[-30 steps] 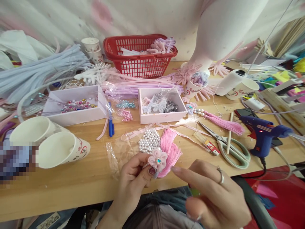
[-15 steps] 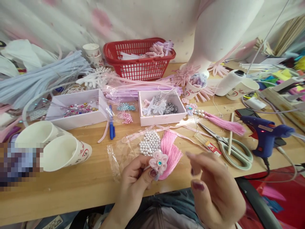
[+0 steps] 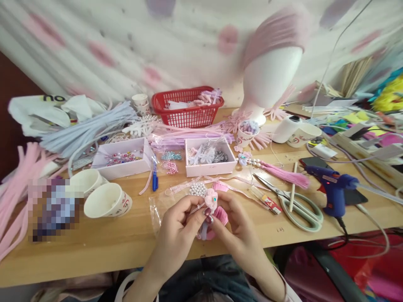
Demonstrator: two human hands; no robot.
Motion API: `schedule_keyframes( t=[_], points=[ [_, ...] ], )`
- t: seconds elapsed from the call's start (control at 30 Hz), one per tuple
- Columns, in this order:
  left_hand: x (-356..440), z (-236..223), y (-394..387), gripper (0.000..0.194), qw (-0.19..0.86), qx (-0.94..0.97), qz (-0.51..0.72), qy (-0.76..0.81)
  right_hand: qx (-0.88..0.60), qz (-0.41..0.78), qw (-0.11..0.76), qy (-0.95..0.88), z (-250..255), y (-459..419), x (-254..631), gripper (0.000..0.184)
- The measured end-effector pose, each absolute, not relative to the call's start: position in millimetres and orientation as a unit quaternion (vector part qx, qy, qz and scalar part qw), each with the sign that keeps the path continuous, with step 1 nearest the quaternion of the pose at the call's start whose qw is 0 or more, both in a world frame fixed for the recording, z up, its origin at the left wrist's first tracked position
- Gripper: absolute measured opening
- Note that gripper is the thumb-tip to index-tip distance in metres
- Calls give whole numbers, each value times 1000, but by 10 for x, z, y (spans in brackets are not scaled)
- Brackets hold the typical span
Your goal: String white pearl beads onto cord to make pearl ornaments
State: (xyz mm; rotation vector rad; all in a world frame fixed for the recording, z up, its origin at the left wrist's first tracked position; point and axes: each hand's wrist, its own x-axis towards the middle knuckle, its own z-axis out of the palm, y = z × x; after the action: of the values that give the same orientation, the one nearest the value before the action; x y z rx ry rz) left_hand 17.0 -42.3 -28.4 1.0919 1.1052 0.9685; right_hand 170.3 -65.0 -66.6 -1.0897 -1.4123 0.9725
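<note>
A pale pink fluffy flower (image 3: 210,197) with a blue gem at its centre is held up between my two hands, turned partly sideways. My left hand (image 3: 178,224) is closed, pinching its underside near a thin pale stem. My right hand (image 3: 239,226) is closed too, its thumb meeting the left thumb below the petals and its fingers curled behind. A lilac piece hangs under the thumbs. Behind the hands lies a pink thread tassel (image 3: 221,215), largely covered. White pearl beads (image 3: 197,188) are heaped just beyond.
To the right lie scissors (image 3: 302,212) and a blue glue gun (image 3: 335,188) with its cable. White boxes (image 3: 206,169) of trinkets and a red basket (image 3: 187,119) stand further back. Paper cups (image 3: 105,201) are at left. A white mannequin head (image 3: 267,79) rises behind.
My right hand has come in from the right and taken hold of the flower beside my left hand. The flower has turned sideways. The camera view has tilted up.
</note>
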Motion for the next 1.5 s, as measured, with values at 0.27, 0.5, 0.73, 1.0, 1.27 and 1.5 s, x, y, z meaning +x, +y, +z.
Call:
schedule_keyframes(
  t=[0.27,0.5,0.73,1.0,1.27,1.5],
  points=[
    [148,-55,-228,31,527,565,435,462,-428,410,606,-530,-789,-457,1734,37],
    [100,411,-86,22,435,643,448,444,-471,336,577,-576,-841,-483,1845,44],
    [75,727,120,19,402,724,370,421,-479,270,566,-615,-225,-361,2112,24],
    [188,1076,258,20,394,750,364,387,-357,413,494,-677,620,57,1955,26],
    [228,1152,315,15,499,680,388,371,-350,444,482,-669,693,161,1996,36],
    [199,1364,397,14,500,668,410,368,-385,406,520,-645,608,214,2061,42]
  ],
)
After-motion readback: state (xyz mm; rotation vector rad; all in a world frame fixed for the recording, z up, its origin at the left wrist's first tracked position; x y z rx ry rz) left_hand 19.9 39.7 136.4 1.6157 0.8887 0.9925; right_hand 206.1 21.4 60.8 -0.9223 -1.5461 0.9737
